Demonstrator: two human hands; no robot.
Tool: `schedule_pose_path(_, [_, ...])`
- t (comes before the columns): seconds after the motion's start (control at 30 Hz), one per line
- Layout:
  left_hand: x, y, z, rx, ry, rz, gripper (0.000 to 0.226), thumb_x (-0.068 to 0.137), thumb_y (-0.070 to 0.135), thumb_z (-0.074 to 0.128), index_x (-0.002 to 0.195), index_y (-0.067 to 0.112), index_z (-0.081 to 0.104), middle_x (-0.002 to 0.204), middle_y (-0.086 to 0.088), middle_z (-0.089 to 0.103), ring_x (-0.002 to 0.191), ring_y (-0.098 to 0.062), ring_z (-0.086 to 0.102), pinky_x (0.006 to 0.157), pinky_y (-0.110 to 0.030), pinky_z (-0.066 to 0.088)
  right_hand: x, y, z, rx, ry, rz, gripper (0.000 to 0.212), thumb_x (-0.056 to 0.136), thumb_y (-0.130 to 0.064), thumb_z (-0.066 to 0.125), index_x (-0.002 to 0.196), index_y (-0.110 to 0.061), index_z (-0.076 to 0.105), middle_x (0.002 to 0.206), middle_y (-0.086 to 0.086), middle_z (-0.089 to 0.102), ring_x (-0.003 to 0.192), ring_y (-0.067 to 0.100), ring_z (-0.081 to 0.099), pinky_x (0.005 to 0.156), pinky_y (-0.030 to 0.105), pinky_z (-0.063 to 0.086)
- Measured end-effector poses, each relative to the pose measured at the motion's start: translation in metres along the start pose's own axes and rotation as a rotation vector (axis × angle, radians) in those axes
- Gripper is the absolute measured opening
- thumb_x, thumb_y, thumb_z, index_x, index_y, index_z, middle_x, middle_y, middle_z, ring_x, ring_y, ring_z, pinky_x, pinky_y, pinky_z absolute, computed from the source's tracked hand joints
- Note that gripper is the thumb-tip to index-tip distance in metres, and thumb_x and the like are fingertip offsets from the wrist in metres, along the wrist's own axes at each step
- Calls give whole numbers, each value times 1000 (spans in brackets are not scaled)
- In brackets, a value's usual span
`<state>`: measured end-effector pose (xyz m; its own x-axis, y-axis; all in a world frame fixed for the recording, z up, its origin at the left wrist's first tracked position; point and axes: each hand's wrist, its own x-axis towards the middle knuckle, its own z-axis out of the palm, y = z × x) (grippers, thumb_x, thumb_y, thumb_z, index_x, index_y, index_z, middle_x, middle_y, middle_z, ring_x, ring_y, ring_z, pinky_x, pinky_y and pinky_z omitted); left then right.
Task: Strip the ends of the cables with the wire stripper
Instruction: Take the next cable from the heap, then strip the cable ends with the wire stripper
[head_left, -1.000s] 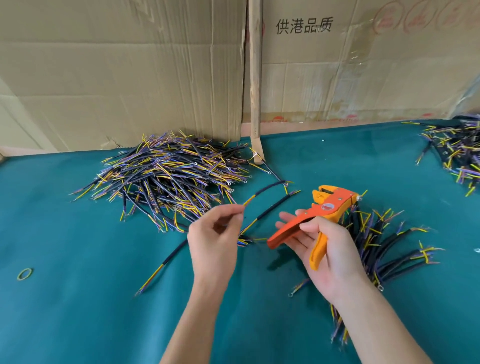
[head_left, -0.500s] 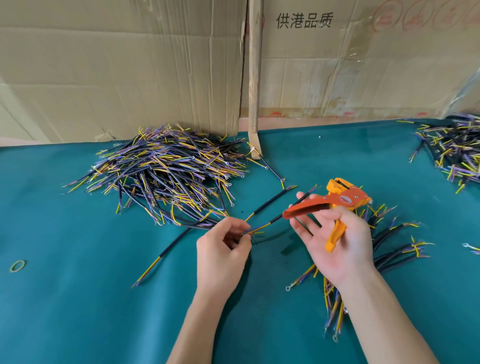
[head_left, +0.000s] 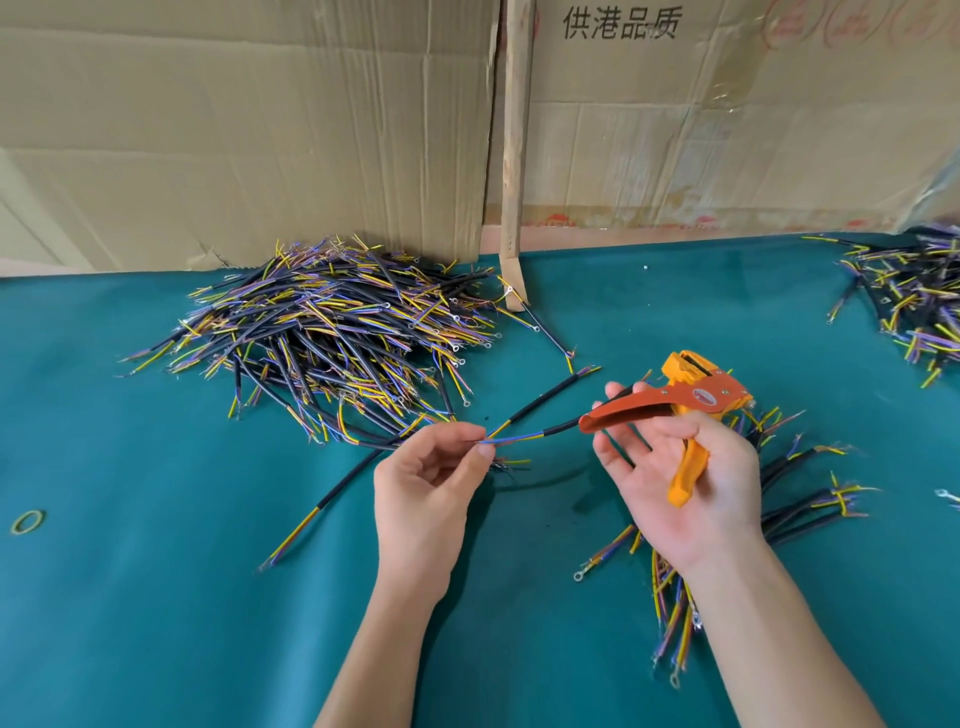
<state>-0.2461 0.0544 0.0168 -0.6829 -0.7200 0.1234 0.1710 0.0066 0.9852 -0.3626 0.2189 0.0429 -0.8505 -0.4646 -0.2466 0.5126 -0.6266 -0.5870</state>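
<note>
We are pinching the cable (head_left: 524, 438) tips at centre with our left hand (head_left: 431, 483); our right hand (head_left: 680, 467), at three o'clock, is gripping the stripper (head_left: 675, 397), so we should feed them squarely.

Left hand (head_left: 421, 483) pinches cable (head_left: 519, 439) — right hand (head_left: 680, 483) apparently grips wire stripper (head_left: 675, 400).

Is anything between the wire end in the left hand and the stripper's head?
Nothing visible blocks it. The left hand pinches the wires beside the stripper in the right hand. The cable's sheath runs behind the stripper's handle; its head is open above.
</note>
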Motion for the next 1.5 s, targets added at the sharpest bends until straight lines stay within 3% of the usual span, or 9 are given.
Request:
schedule_pose_path(0.17, [2, 3, -4, -129, -12, -72, 16, 88, -1, 72, 91, 13, 79, 82, -11, 77, 71, -16, 70, 61, -20, 52, 0, 1, 2, -14, 8, -4, 32, 83, -8, 45, 108, -9, 66, 118, 13, 74, 106, 29, 68, 89, 39, 50])
schedule_pose_path(0.47, [2, 7, -8, -260, -31, -135, 18, 90, -6, 67, 102, 6, 73, 94, -14, 78, 81, -19, 75, 63, -22, 55, -2, 3, 7, -15, 20, -24, 39, 87, -6, 42, 117, 0, 67, 116, 13, 72, 101, 28, 71, 90, 36, 52])
schedule_pose_path(0.67, [3, 10, -11, -318, -36, -165, 27, 76, -8, 77, 97, 9, 75, 92, -11, 77, 81, -17, 73, 62, -20, 53, -5, 3, 10, 14, 47, -43, 40, 89, -2, 40, 120, 3, 64, 119, 15, 73, 109, 28, 71, 94, 38, 55])
schedule_pose_path(1.03, [2, 9, -11, -320, -46, -158, 18, 83, -5, 76, 97, 7, 74, 81, -11, 73, 67, -15, 66, 62, -21, 51, -5, 6, 12, -7, 46, -53, 42, 89, 1, 40, 125, 6, 61, 126, 18, 71, 113, 31, 69, 94, 36, 56])
schedule_pose_path(1.2, [3, 12, -14, -397, 7, -195, 22, 74, 6, 83, 94, 10, 75, 83, -10, 73, 79, -20, 70, 63, -21, 52, -7, 10, 13, -35, 7, -50, 50, 84, 2, 43, 132, 12, 56, 121, 19, 70, 121, 38, 66, 96, 38, 58])
schedule_pose_path(1.33, [5, 16, -15, -611, 60, -262, 16, 78, 14, 75, 93, 10, 77, 87, -5, 74, 86, -18, 75, 69, -19, 57, -11, 19, 21, -45, -16, -28, 59, 78, 8, 45, 137, 16, 49, 132, 23, 65, 114, 38, 70, 89, 37, 61])
schedule_pose_path(1.5, [6, 20, -14, -809, 79, -267, 16, 82, 20, 72, 90, 9, 80, 105, -11, 76, 104, -22, 74, 79, -20, 58, -20, 35, 32, -67, -65, 61, 64, 65, 4, 52, 128, 12, 57, 128, 27, 65, 113, 39, 70, 94, 40, 59])
